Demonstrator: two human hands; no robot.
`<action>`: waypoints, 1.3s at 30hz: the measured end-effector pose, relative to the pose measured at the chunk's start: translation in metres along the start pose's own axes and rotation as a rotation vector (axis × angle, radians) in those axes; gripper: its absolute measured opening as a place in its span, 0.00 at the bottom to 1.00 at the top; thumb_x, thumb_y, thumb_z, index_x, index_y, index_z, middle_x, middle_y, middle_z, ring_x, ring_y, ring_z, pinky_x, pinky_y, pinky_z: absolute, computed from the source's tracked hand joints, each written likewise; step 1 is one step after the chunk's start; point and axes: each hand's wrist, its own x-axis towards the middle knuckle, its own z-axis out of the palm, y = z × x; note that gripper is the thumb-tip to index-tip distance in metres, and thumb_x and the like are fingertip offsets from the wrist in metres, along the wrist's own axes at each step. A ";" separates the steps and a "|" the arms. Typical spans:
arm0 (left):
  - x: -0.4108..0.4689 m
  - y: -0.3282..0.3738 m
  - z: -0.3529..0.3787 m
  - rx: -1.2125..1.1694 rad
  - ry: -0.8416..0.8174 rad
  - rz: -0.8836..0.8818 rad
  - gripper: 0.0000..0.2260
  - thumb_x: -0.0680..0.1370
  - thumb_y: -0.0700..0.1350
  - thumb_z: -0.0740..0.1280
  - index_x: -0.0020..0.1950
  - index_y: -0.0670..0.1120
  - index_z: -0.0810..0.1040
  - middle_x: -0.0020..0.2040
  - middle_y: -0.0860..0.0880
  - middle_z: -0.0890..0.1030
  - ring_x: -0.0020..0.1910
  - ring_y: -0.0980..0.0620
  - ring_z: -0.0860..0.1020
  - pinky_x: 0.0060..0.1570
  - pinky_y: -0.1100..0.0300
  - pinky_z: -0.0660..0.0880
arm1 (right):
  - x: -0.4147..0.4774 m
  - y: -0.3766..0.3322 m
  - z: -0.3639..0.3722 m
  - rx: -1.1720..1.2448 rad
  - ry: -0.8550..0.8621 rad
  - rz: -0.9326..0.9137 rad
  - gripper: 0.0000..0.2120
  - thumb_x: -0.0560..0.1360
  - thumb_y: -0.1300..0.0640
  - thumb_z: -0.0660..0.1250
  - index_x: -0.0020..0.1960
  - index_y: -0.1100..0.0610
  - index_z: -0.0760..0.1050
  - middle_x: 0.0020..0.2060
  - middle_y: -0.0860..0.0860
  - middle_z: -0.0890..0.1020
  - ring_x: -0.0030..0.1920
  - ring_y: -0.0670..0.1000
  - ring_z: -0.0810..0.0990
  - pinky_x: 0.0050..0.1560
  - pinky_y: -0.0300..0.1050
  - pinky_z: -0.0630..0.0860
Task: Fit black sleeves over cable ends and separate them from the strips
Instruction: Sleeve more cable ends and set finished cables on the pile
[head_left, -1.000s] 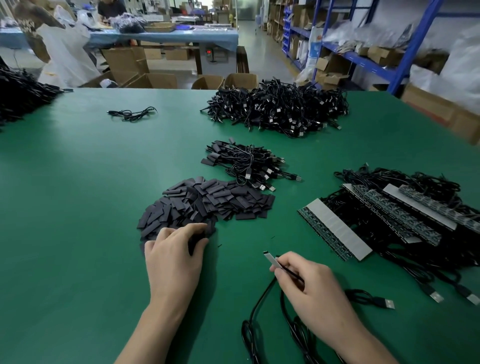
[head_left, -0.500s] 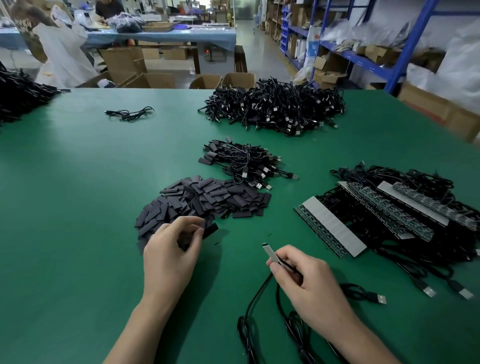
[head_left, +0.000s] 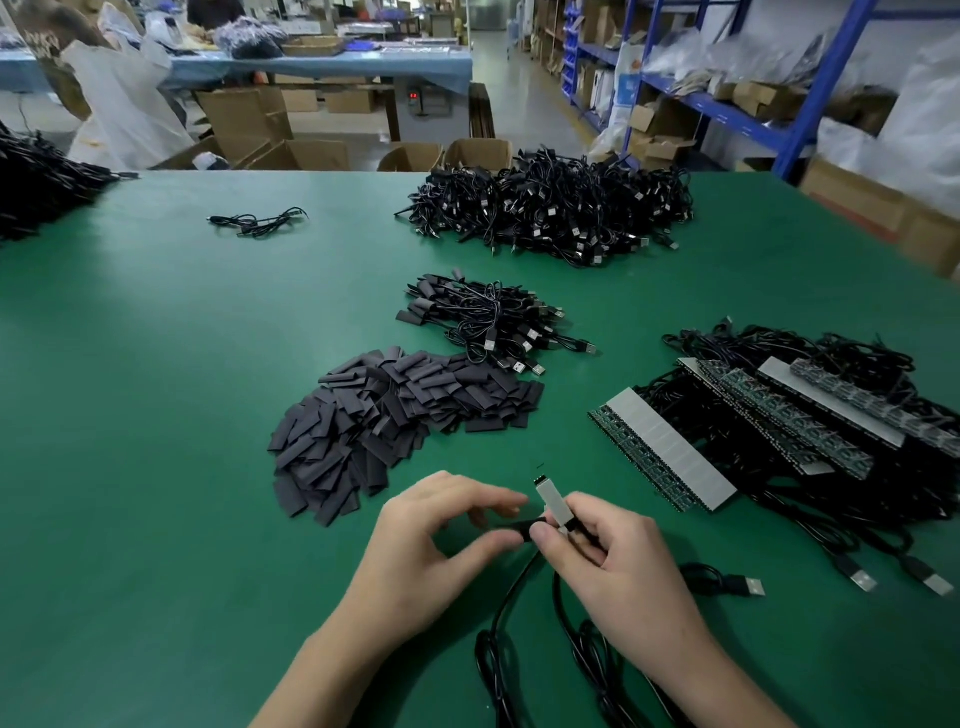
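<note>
Since half a second ago, a sleeve (head_left: 519, 525) has been carried from the pile (head_left: 395, 421) by the left hand (head_left: 436, 540), and is now pinched just beside the cable end (head_left: 550, 499) gripped in the right hand (head_left: 613, 566). Its mouth is best squared to that end before sliding. Most room is judged to be on the table (head_left: 156, 467) to the left; strips (head_left: 660, 447) crowd the right, cable heaps (head_left: 550, 213) beyond.

- Even overhead light keeps your flat green matte tabletop (head_left: 156, 441) bright, with a paler sheen across its left side.
- Shadows are soft; a faint one lies under your left hand (head_left: 426, 545).
- The blue metal shelving (head_left: 810, 93) on the right is smeared (its white plastic bags (head_left: 930, 104) too).
- Wide-angle bending curves the far table edge.
</note>
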 end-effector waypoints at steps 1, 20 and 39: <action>0.000 0.001 0.001 0.076 -0.003 0.055 0.11 0.75 0.54 0.76 0.56 0.54 0.86 0.49 0.61 0.84 0.48 0.58 0.81 0.50 0.63 0.75 | 0.000 0.000 0.000 0.013 -0.004 0.010 0.20 0.75 0.38 0.66 0.42 0.56 0.76 0.28 0.51 0.69 0.31 0.43 0.65 0.32 0.43 0.61; 0.001 -0.004 0.000 -0.080 0.163 -0.122 0.09 0.71 0.51 0.79 0.51 0.58 0.86 0.47 0.62 0.86 0.49 0.57 0.83 0.47 0.70 0.71 | 0.003 -0.003 -0.010 0.115 -0.030 0.082 0.21 0.79 0.35 0.54 0.50 0.43 0.82 0.37 0.50 0.82 0.41 0.50 0.82 0.46 0.47 0.79; 0.002 -0.003 0.001 -0.062 0.109 -0.126 0.07 0.71 0.50 0.77 0.47 0.53 0.88 0.44 0.63 0.86 0.46 0.61 0.84 0.46 0.76 0.71 | 0.003 -0.002 -0.009 0.004 -0.002 -0.043 0.12 0.82 0.51 0.66 0.40 0.52 0.77 0.27 0.44 0.71 0.28 0.41 0.66 0.29 0.39 0.63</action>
